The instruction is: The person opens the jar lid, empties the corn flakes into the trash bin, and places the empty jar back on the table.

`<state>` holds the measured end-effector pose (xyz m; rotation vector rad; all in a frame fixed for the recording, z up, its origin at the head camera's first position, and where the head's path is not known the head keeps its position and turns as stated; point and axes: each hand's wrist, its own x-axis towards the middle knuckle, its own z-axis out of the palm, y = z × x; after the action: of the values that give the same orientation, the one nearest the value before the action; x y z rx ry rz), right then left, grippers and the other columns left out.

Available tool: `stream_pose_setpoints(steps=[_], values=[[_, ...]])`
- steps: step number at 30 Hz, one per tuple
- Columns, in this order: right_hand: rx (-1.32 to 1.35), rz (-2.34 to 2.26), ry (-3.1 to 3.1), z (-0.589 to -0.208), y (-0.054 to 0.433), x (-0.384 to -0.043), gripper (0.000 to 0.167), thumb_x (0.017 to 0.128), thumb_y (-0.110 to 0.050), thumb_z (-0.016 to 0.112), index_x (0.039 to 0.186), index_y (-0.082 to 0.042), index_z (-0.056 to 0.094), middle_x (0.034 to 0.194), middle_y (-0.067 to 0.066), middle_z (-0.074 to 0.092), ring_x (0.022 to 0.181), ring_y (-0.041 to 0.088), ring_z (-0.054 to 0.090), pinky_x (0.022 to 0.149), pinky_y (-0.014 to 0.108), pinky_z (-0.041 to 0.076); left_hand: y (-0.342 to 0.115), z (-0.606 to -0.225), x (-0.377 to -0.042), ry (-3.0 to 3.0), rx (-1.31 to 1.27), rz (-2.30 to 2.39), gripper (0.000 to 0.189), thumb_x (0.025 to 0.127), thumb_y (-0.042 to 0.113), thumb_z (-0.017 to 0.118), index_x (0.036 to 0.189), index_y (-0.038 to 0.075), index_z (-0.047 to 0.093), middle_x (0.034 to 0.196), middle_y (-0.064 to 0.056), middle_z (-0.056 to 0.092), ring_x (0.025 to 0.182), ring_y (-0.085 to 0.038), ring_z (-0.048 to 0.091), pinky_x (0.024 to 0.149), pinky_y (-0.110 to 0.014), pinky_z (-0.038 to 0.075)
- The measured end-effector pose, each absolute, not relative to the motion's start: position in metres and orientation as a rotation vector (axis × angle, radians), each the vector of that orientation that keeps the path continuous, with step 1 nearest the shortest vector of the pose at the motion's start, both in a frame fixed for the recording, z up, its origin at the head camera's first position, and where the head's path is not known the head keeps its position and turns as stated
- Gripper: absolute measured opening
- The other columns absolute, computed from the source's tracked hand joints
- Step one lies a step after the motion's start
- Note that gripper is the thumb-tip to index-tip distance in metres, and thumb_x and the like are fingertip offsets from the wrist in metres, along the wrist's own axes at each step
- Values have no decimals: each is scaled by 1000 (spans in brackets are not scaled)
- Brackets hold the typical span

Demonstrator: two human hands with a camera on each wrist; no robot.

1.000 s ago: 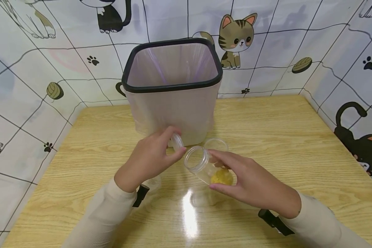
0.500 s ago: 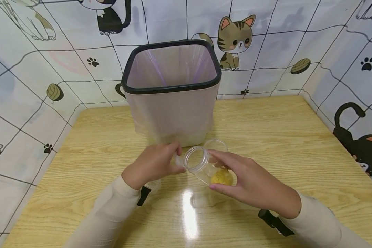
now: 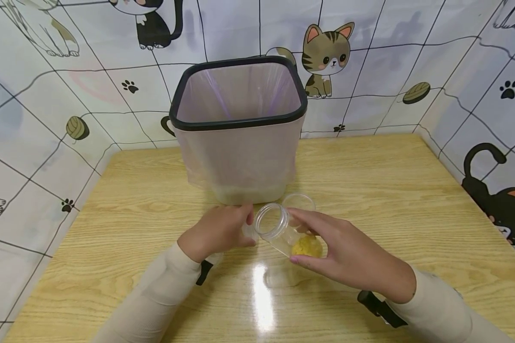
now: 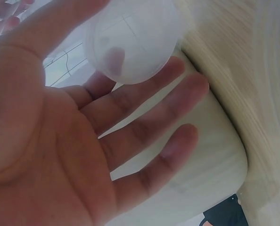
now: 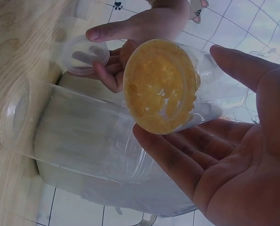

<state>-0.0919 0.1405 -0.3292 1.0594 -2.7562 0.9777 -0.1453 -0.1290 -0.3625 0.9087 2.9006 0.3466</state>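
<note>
My right hand (image 3: 343, 252) grips a clear plastic jar (image 3: 279, 233) between thumb and fingers. The jar is tilted, its uncovered mouth facing up and left. A lump of yellow stuff (image 3: 306, 245) lies at its bottom; the right wrist view shows this yellow mass (image 5: 161, 87) through the base. Just left of the mouth, my left hand (image 3: 216, 229) pinches a round translucent lid (image 4: 135, 42) by its edge between thumb and fingers. In the head view the fingers partly cover the lid, which is close beside the jar's rim.
A second clear jar (image 5: 78, 127) stands behind the held one, its rim (image 3: 299, 194) showing past my right fingers. A lined bin (image 3: 240, 157) with a black rim stands at the back of the wooden table (image 3: 369, 190). Another clear piece (image 3: 216, 255) shows by my left wrist.
My left hand has moved down and slightly right with the lid, from beside the bin to just left of the jar's mouth. My right hand and the jar have stayed put.
</note>
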Motion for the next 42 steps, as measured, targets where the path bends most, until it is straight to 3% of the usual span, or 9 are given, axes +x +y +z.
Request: stream_pose_setpoints(steps=[5,9,16,19,28,34,42], values=[[1053,964,-2764,-329,140,-91,79,80,-33,84,148,-26,45,127,-7,65,105,8,67,86,32,58,-128,-366,-146,2871,973,367,58,70,33,90,116,14,60,94,2,70,80,-15,64,71,-37,54],[1050,960,-2770,-329,140,-91,79,80,-34,84,148,-26,45,126,-7,65,105,7,67,87,32,58,-127,-369,-148,2855,1006,375,69,71,35,90,131,17,59,111,2,71,98,-17,68,84,-42,56],[1057,978,-2781,-329,140,-91,78,81,-36,83,149,-27,44,130,-7,63,107,8,68,87,32,58,-127,-370,-149,2834,914,309,38,75,38,85,104,17,70,90,5,70,77,-12,60,69,-36,51],[1060,979,-2782,-329,140,-91,78,82,-37,82,149,-26,45,131,-7,63,108,9,68,88,32,58,-127,-371,-149,2836,886,276,36,76,40,84,100,17,70,87,5,68,76,-14,60,66,-37,50],[1044,986,-2804,-330,140,-91,77,82,-37,82,148,-26,45,132,-6,63,108,12,69,88,33,58,-128,-369,-146,2831,808,263,48,75,38,86,115,15,70,106,0,74,92,-22,69,73,-44,54],[1045,962,-2798,-330,140,-91,78,81,-37,83,148,-26,45,131,-5,64,108,11,69,87,33,58,-129,-369,-146,2831,796,267,51,74,35,87,117,13,69,107,-2,74,93,-22,68,72,-43,53],[1058,941,-2764,-331,140,-92,77,81,-37,83,148,-25,46,130,-6,64,107,9,68,88,33,58,-130,-371,-148,2816,764,183,46,74,27,83,115,11,68,109,-5,71,98,-28,67,76,-51,54]])
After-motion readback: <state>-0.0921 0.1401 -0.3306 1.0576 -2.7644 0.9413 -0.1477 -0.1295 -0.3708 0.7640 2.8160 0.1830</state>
